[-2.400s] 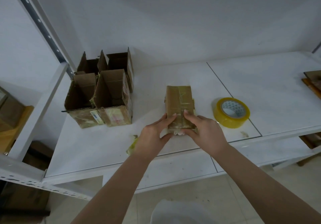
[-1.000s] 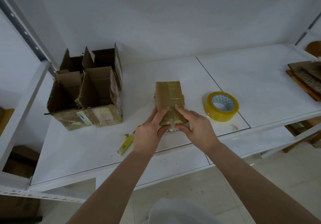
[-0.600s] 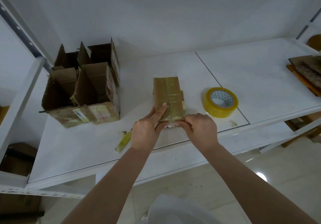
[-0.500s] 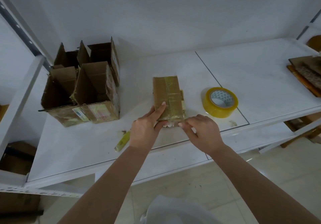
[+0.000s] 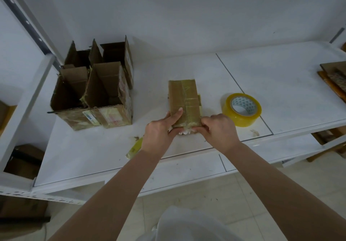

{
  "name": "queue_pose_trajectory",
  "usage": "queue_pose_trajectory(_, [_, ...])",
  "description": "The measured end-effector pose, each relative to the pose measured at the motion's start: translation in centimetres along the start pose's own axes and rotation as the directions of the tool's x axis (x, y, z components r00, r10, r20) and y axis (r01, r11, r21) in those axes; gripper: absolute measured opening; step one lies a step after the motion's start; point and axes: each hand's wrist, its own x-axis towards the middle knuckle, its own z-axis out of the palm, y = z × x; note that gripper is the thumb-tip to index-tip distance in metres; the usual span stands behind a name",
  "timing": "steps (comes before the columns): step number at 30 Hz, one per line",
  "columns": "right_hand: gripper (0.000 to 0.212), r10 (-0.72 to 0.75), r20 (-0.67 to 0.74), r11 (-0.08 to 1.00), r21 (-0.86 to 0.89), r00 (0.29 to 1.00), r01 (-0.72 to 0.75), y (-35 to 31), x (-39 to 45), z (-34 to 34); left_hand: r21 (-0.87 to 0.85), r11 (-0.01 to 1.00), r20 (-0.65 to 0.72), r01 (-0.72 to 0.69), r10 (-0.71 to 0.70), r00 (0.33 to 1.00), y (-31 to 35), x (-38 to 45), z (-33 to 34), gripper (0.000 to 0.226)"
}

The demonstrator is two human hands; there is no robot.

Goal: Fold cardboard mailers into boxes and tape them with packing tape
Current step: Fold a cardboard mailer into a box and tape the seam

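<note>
Left hand [image 5: 159,134]: laid on the near left corner of the box [image 5: 184,102], forefinger stretched flat along the taped top, thumb tucked under the near edge; the box is pressed down and pinched. Right hand [image 5: 218,130]: fingers curled over the near right corner, where tape is pinched or rubbed against the end face; half a second ago these fingers were spread loosely beside the corner, so the grip has just been closed. Crumpled whitish tape [image 5: 184,132] is seen under the near edge, between the hands. Box: closed, brown, glossy with tape strips, lying flat at the middle of the shelf [image 5: 280,76], unmoved over the last seconds. Judgement: the near end seam is being sealed and this box is nearly finished. Tape roll [image 5: 241,109]: at 3 o'clock from the box, apart, lying flat. Yellowish scrap [image 5: 133,147]: at 8 o'clock, near the left wrist. Open boxes [image 5: 93,94]: at 9 to 10 o'clock, well apart, flaps upright. Flat cardboard [image 5: 335,79]: at the far right edge, partly cut off.
</note>
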Motion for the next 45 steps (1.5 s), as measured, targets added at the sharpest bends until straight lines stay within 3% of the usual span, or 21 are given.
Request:
queue_pose_trajectory(5, [0.046, -0.014, 0.020, 0.998, 0.057, 1.000, 0.013, 0.1, 0.3, -0.1, -0.003, 1.000, 0.037, -0.006, 0.006, 0.999, -0.3, 0.6, -0.2, 0.065])
queue_pose_trajectory(10, [0.040, 0.073, 0.072, 0.982, 0.172, 0.995, -0.084, 0.1, 0.6, 0.2, 0.047, 0.999, 0.054, 0.010, -0.013, 0.998, -0.3, 1.3, -0.3, 0.061])
queue_pose_trajectory(12, [0.040, 0.056, 0.157, 0.983, 0.164, 0.986, -0.082, 0.4, 0.7, -0.3, 0.017, 0.999, 0.106, 0.030, -0.032, 0.994, -0.4, 1.7, -0.7, 0.062])
queue_pose_trajectory(15, [0.039, 0.065, 0.142, 0.969, 0.229, 0.988, -0.097, 1.4, 0.9, -1.8, -0.047, 0.997, 0.161, 0.053, -0.045, 0.986, -0.2, 2.1, -1.5, 0.064])
queue_pose_trajectory(18, [0.033, 0.141, 0.205, 0.949, 0.250, 0.969, -0.191, 2.8, 1.8, -2.3, -0.003, 0.999, 0.095, 0.042, -0.042, 0.995, 1.1, 2.8, -1.3, 0.062])
queue_pose_trajectory(20, [0.046, 0.116, 0.285, 0.937, 0.287, 0.952, -0.199, 2.8, 2.2, -2.1, 0.098, 0.990, 0.079, 0.098, -0.106, 0.991, 2.7, 3.7, -0.7, 0.067])
queue_pose_trajectory(24, [0.047, 0.047, 0.241, 0.858, 0.488, 0.969, -0.163, 1.5, 1.8, -1.9, 0.298, 0.894, 0.102, 0.336, -0.379, 0.920, 5.5, 5.5, 0.7, 0.104])
queue_pose_trajectory(27, [0.045, 0.096, 0.225, 0.889, 0.418, 0.970, -0.185, 2.1, 2.0, -2.8, 0.304, 0.877, 0.113, 0.372, -0.421, 0.900, 5.8, 6.1, 0.6, 0.099])
queue_pose_trajectory(29, [0.058, 0.122, 0.167, 0.965, 0.213, 0.978, -0.156, 2.8, 2.7, -3.8, 0.242, 0.914, 0.123, 0.325, -0.361, 0.924, 5.5, 6.3, -0.4, 0.087])
queue_pose_trajectory(31, [0.083, 0.065, 0.120, 0.997, 0.033, 0.991, -0.070, 2.7, 3.8, -5.2, 0.323, 0.927, 0.147, 0.191, -0.249, 0.957, 5.4, 6.6, -2.1, 0.082])
queue_pose_trajectory(33, [0.107, -0.040, 0.170, 0.996, -0.076, 0.985, 0.054, 2.1, 5.2, -6.7, 0.435, 0.900, 0.206, -0.026, -0.072, 0.976, 5.7, 6.9, -4.0, 0.076])
queue_pose_trajectory(35, [0.123, -0.121, 0.263, 0.978, -0.132, 0.957, 0.160, 1.4, 6.3, -7.6, 0.476, 0.843, 0.269, -0.252, 0.134, 0.954, 5.7, 7.2, -5.6, 0.073])
queue_pose_trajectory(37, [0.126, -0.158, 0.292, 0.971, -0.126, 0.943, 0.201, 0.5, 7.1, -8.0, 0.475, 0.792, 0.289, -0.384, 0.271, 0.918, 5.6, 7.7, -6.8, 0.070])
queue_pose_trajectory(39, [0.118, -0.117, 0.193, 0.989, -0.070, 0.974, 0.132, -0.3, 7.4, -7.9, 0.532, 0.758, 0.226, -0.378, 0.304, 0.926, 5.4, 7.9, -7.7, 0.068])
queue_pose_trajectory(40, [0.112, -0.039, 0.140, 0.999, -0.025, 0.989, 0.043, -0.6, 7.4, -7.8, 0.566, 0.755, 0.131, -0.331, 0.313, 0.941, 5.2, 7.9, -7.8, 0.066])
queue_pose_trajectory(42, [0.097, 0.160, 0.097, 0.985, 0.056, 0.982, -0.166, -1.3, 7.3, -7.5, 0.444, 0.869, -0.123, -0.217, 0.299, 0.946, 5.1, 7.4, -7.3, 0.054])
queue_pose_trajectory(43, [0.091, 0.234, 0.100, 0.968, 0.067, 0.967, -0.242, -1.5, 7.2, -7.2, 0.239, 0.955, -0.183, -0.173, 0.219, 0.958, 5.2, 7.1, -7.0, 0.046])
queue_pose_trajectory(44, [0.085, 0.281, 0.114, 0.954, 0.075, 0.953, -0.291, -1.7, 7.1, -7.0, -0.014, 0.995, -0.145, -0.094, 0.091, 0.985, 5.6, 6.7, -6.6, 0.037])
queue_pose_trajectory(45, [0.079, 0.305, 0.143, 0.943, 0.095, 0.942, -0.320, -1.9, 6.9, -6.7, -0.225, 0.974, -0.031, 0.023, -0.030, 0.999, 5.9, 6.4, -6.1, 0.030])
